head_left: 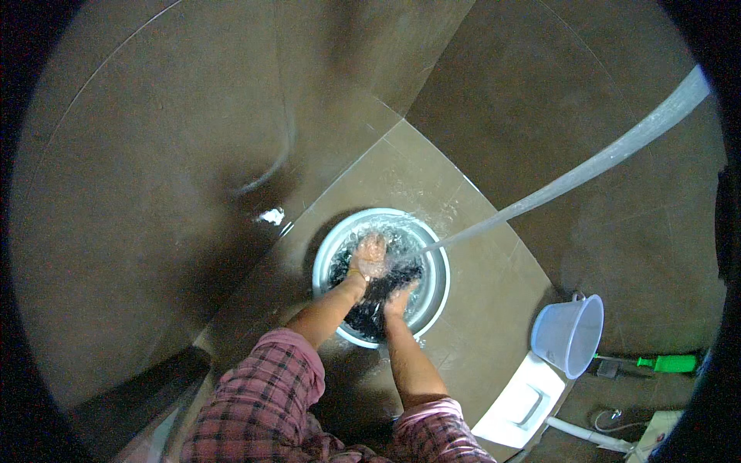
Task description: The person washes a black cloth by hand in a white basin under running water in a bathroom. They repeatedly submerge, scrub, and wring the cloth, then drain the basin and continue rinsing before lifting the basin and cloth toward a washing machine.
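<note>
A round, pale metal-looking basin (438, 295) stands on the tiled floor, filled with churning water. Dark cloth (370, 315) lies under the water in it. Inside the basin, my left hand (370, 253), with a thin yellow band at the wrist, rests in the splashing water; its fingers are blurred. My right hand (400, 296) is at the right of the dark cloth, partly under water; whether it grips the cloth does not show. A stream of water (556, 188) comes down from the upper right into the basin, close to both hands.
Tiled walls meet in a corner beyond the basin. To the right stand a translucent bluish plastic bucket (558, 333) and a white squat toilet pan (518, 399) with a white pipe (584, 433). A green-handled brush (668, 363) is by the right wall. Wet floor surrounds the basin.
</note>
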The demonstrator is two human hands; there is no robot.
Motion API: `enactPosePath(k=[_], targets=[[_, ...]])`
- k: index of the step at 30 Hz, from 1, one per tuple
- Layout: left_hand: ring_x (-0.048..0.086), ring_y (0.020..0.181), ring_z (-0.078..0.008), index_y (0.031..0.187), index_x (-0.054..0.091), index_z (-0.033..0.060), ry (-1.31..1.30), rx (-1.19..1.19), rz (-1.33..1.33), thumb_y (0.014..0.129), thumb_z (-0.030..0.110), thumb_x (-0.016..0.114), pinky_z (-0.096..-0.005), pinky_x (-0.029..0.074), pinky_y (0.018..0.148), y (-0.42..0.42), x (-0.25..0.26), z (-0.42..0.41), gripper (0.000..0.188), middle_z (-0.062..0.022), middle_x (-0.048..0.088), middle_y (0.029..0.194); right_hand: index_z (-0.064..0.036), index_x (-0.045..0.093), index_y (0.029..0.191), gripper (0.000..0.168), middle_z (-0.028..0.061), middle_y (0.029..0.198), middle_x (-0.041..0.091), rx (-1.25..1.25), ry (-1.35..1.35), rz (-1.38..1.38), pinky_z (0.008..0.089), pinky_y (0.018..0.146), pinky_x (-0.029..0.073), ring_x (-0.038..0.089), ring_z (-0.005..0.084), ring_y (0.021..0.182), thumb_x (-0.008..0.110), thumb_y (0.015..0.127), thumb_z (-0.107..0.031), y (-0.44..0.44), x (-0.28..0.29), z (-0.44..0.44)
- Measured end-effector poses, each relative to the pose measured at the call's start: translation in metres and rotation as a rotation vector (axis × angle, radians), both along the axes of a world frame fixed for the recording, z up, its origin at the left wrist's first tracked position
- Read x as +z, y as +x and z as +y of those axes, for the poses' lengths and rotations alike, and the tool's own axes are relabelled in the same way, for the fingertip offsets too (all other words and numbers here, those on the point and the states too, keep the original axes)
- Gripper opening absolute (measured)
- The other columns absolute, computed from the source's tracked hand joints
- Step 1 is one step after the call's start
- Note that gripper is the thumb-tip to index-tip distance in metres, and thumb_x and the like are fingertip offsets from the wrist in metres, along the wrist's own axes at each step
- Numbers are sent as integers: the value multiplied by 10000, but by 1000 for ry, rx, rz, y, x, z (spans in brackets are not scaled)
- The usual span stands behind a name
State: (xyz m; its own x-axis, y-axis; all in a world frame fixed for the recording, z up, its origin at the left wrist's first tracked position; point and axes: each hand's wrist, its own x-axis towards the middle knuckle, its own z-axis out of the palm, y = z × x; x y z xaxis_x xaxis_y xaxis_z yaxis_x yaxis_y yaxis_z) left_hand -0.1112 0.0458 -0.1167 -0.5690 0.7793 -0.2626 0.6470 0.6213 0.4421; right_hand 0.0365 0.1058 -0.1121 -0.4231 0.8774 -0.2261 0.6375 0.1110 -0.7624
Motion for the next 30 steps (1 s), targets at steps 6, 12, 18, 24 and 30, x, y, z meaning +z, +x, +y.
enactPosePath(k=[6, 12, 18, 24, 30], targets=[[434, 1295, -325, 1338, 483, 107, 351, -409, 130, 779, 161, 676, -537, 245, 1116, 2, -5, -6, 595, -150, 501, 1359, 16, 642, 1051, 374, 236, 1047, 659, 119, 111, -274, 467, 864, 491, 625, 407, 931, 575, 708, -117, 21, -12, 16], [503, 1211, -260, 1305, 487, 42, 742, 118, -813, 766, 118, 704, -390, 380, 1048, 40, 56, 0, 586, -145, 519, 1298, -50, 597, 1157, 511, 104, 1166, 625, -448, -1293, 954, 422, 1001, 411, 548, 291, 1102, 576, 857, -464, 19, 27, 31], [562, 1027, -313, 1103, 632, 151, 567, -359, -353, 788, 436, 687, -426, 501, 796, 136, 185, -38, 429, -129, 541, 1066, -93, 592, 1169, 549, 83, 1136, 625, -80, -1238, 1130, 409, 958, 442, 560, 256, 1094, 548, 880, -558, 10, 64, 19], [617, 761, -295, 768, 685, 134, 642, -309, -87, 864, 473, 581, -423, 522, 666, 100, 150, -4, 367, -66, 591, 803, -108, 587, 1172, 481, 64, 1103, 621, 24, -1158, 1308, 404, 910, 458, 566, 236, 1052, 553, 903, -504, -8, 83, -4], [625, 881, -368, 827, 675, 92, 385, -9, -129, 930, 415, 503, -478, 499, 766, -6, 101, 21, 380, -136, 622, 938, -51, 519, 1298, 521, 99, 1208, 599, -400, -1178, 502, 424, 929, 472, 561, 264, 1119, 543, 930, -420, -9, 123, -9]])
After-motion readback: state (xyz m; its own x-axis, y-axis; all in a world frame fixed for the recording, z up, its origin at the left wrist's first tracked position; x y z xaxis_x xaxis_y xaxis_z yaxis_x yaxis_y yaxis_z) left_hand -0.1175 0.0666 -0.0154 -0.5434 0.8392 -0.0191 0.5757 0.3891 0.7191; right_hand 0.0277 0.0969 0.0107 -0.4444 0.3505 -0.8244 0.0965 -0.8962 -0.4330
